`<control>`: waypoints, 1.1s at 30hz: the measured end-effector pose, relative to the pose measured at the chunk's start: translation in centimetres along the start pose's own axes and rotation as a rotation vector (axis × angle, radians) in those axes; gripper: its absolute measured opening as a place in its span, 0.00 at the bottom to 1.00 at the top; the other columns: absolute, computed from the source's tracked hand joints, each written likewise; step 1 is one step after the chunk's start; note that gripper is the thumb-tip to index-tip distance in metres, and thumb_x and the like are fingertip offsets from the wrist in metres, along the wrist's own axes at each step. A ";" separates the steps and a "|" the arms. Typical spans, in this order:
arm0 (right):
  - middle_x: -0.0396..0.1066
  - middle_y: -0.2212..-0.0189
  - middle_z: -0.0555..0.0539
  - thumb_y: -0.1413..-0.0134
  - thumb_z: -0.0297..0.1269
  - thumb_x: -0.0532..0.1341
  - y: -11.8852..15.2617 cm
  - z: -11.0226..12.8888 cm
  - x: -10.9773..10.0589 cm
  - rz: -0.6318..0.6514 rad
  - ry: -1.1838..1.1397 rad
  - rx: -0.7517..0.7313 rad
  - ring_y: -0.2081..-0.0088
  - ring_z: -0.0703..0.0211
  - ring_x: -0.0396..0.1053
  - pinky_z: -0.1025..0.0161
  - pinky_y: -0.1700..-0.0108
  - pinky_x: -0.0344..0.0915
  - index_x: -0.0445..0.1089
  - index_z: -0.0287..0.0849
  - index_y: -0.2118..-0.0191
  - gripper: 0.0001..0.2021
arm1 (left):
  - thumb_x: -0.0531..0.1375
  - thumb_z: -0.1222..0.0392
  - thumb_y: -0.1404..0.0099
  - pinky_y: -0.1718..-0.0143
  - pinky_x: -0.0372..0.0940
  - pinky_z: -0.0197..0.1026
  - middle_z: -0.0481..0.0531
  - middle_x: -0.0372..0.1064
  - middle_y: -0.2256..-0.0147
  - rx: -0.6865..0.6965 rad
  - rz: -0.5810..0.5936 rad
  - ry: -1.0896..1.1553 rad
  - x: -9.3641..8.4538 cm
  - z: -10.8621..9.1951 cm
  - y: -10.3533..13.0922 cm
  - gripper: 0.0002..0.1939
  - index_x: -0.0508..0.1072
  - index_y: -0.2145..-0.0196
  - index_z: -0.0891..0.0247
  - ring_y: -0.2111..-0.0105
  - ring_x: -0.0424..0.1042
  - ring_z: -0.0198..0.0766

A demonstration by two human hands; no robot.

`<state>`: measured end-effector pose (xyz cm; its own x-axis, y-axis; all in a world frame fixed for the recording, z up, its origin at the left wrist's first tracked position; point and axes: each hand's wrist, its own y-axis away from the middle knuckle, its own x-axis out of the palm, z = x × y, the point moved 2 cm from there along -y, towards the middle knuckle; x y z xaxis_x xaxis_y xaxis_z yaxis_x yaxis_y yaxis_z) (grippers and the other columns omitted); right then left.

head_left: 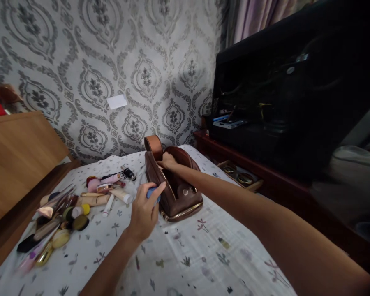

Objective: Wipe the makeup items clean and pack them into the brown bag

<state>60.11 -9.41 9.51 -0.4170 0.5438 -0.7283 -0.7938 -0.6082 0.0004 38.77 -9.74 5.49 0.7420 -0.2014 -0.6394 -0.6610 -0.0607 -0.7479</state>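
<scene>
A brown zippered bag (185,207) lies with its top unzipped on a white patterned cloth (185,250). My right hand (168,161) reaches into the far part of its opening, and its fingertips are hidden inside. Beside the bag's near left side, my left hand (146,209) is closed around a small blue item (153,195). Makeup items lie in a pile to the left, among them a white-capped tube (121,195), a yellow-green round sponge (61,238) and a black item (128,173).
A wooden panel (21,160) borders the left side. At the right are a large black screen (283,82) and an open drawer (254,185) with round objects inside. A patterned wall (111,61) stands behind.
</scene>
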 end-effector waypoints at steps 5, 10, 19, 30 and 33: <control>0.76 0.63 0.43 0.37 0.34 0.57 2.2 1.2 -2.6 -0.084 -0.121 -0.190 0.60 0.56 0.73 0.64 0.58 0.68 0.75 0.34 0.63 0.11 | 0.49 0.77 0.39 0.52 0.65 0.44 0.56 0.62 0.54 -0.030 0.023 0.033 0.0 0.0 -0.1 0.33 0.65 0.39 0.56 0.53 0.65 0.42; 0.75 0.63 0.45 0.39 0.36 0.58 9.6 1.3 -3.8 -0.368 -0.348 -0.656 0.59 0.55 0.73 0.60 0.56 0.69 0.71 0.41 0.72 0.11 | 0.49 0.76 0.42 0.49 0.65 0.46 0.57 0.65 0.54 -0.075 0.104 0.064 -0.4 1.1 1.1 0.35 0.59 0.36 0.61 0.52 0.65 0.43; 0.73 0.62 0.43 0.36 0.29 0.56 19.2 -0.1 5.9 -0.054 -0.227 -1.201 0.59 0.54 0.69 0.58 0.58 0.69 0.68 0.44 0.68 0.08 | 0.51 0.76 0.42 0.50 0.67 0.47 0.57 0.65 0.53 -0.265 0.168 -0.178 -3.1 7.8 6.4 0.22 0.71 0.53 0.63 0.51 0.65 0.44; 0.72 0.66 0.47 0.46 0.23 0.58 15.7 -0.7 15.6 0.234 -0.349 -0.667 0.68 0.61 0.67 0.64 0.63 0.65 0.72 0.40 0.66 0.08 | 0.53 0.72 0.41 0.45 0.65 0.51 0.58 0.62 0.46 -0.606 0.181 -0.442 -7.4 14.3 8.0 0.24 0.68 0.47 0.60 0.45 0.63 0.50; 0.72 0.67 0.47 0.45 0.24 0.57 15.8 -1.2 15.7 0.226 -0.383 -0.687 0.67 0.60 0.67 0.64 0.63 0.64 0.72 0.41 0.65 0.08 | 0.54 0.71 0.40 0.42 0.62 0.54 0.62 0.59 0.42 -0.678 0.160 -0.472 -7.6 16.3 7.3 0.28 0.63 0.42 0.63 0.40 0.60 0.53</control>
<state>41.53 -11.21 -2.76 -0.7555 0.4501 -0.4760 -0.2761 -0.8777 -0.3917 30.08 7.27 1.97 0.5029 0.1628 -0.8489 -0.5745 -0.6709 -0.4690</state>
